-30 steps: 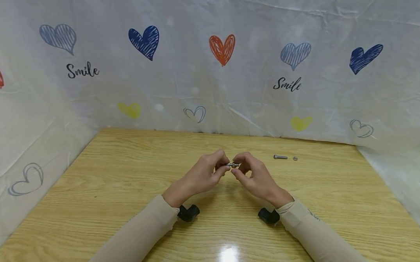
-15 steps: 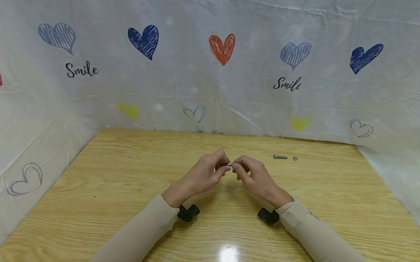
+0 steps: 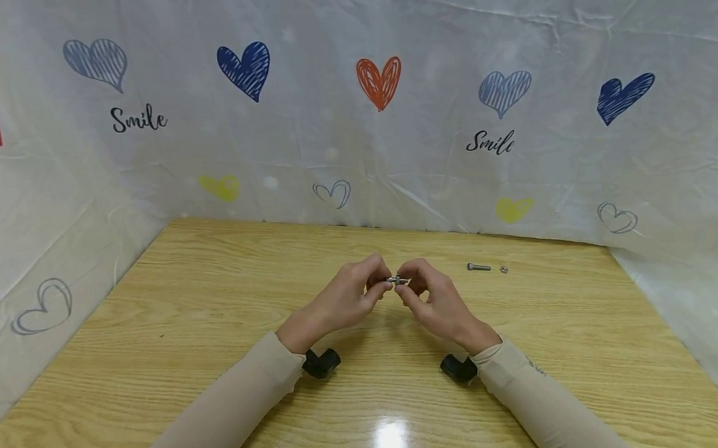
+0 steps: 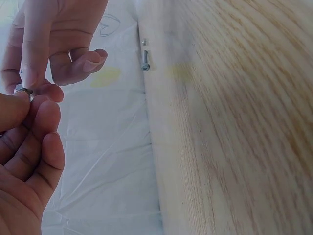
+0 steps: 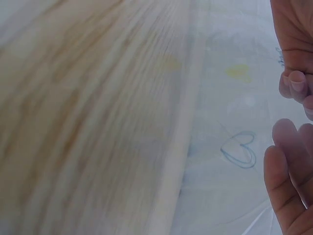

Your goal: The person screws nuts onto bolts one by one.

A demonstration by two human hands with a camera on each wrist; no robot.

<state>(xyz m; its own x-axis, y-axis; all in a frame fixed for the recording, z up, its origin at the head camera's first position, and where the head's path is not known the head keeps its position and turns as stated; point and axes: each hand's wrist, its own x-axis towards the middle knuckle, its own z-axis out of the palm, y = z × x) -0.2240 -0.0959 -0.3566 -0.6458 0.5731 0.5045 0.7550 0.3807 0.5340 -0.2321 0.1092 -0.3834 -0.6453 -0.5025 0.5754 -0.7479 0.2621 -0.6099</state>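
Note:
Above the middle of the table, my left hand (image 3: 350,290) pinches a small silver bolt (image 3: 405,281) between thumb and curled fingers. The bolt lies level, pointing right, with its left part hidden by those fingers. A nut (image 3: 398,280) sits around the shaft. My right hand (image 3: 440,304) has its thumb and index fingertips at the nut, one on each side, its other fingers curled loosely. In the left wrist view a bit of metal (image 4: 23,90) shows between the fingertips of both hands. The right wrist view catches only fingers of the right hand (image 5: 286,176) and left hand (image 5: 298,63).
A second bolt (image 3: 479,267) and a loose nut (image 3: 504,270) lie on the wooden table (image 3: 211,298) toward the back right. A white sheet (image 3: 421,173) printed with hearts hangs behind the table. Black devices (image 3: 321,364) are strapped at both wrists.
The right fingertips closed over the bolt's end half a second ago, covering it; now they are spread apart again, showing the nut and shaft. The left hand holds still.

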